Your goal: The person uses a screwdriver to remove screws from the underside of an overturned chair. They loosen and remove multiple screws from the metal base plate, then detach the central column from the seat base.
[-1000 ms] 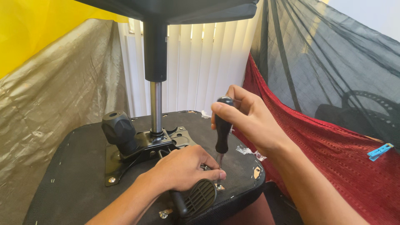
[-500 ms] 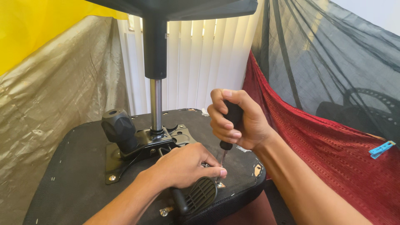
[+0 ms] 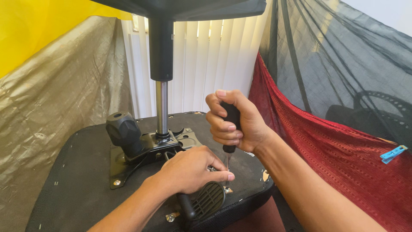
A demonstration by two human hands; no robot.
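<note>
Right hand (image 3: 234, 122) now fist-wrapped around the black screwdriver (image 3: 231, 129), regripped from a fingertip hold, upright over a screw near the upturned chair seat (image 3: 81, 172) front edge; left hand (image 3: 191, 169), apparently pinching, steadies its tip

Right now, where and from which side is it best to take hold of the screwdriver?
Probably the black handle, the thick top part of the screwdriver, taken from the right in a fist, as the right hand does. It stands upright, its thin shaft points down by the left hand, and that hand blocks the left side.
</note>
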